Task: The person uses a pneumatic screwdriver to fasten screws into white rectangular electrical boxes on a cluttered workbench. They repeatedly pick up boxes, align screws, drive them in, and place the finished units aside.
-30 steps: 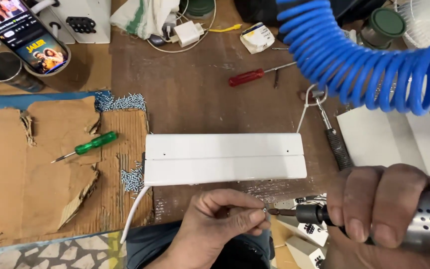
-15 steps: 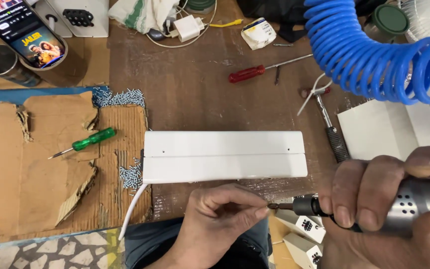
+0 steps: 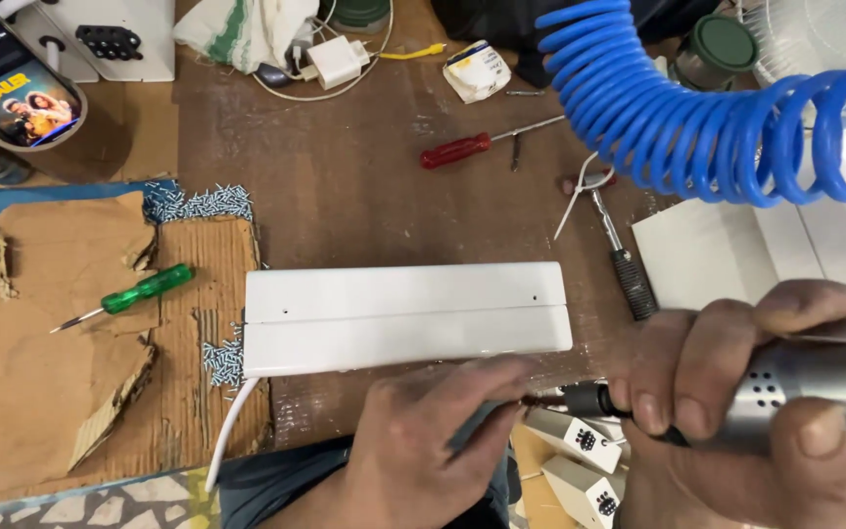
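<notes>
The right hand (image 3: 746,392) is being brought in closer than it was a moment ago, and the silver air screwdriver (image 3: 815,382) in it is now being seen bigger and more level. The tip is being kept at the left hand's fingertips, so a screw is probably being set on the bit, but the screw is too small to be seen.

The left hand (image 3: 423,441) is being held nearest, with its fingers (image 3: 501,392) pinched together around the dark tip. The right hand's fingers (image 3: 678,362) are being wrapped tight around the tool's body, with the thumb pressed along it.

Just below the fingertips, small white boxes (image 3: 580,446) are lying. Just beyond them, the long white casing (image 3: 403,318) is lying flat on the table, not being touched. Farther left, little screws (image 3: 219,358) and a green screwdriver (image 3: 144,291) are resting on cardboard (image 3: 41,372). Farther off, a red screwdriver (image 3: 457,150) is lying, and a blue coiled hose (image 3: 697,127) is hanging over the far right.
</notes>
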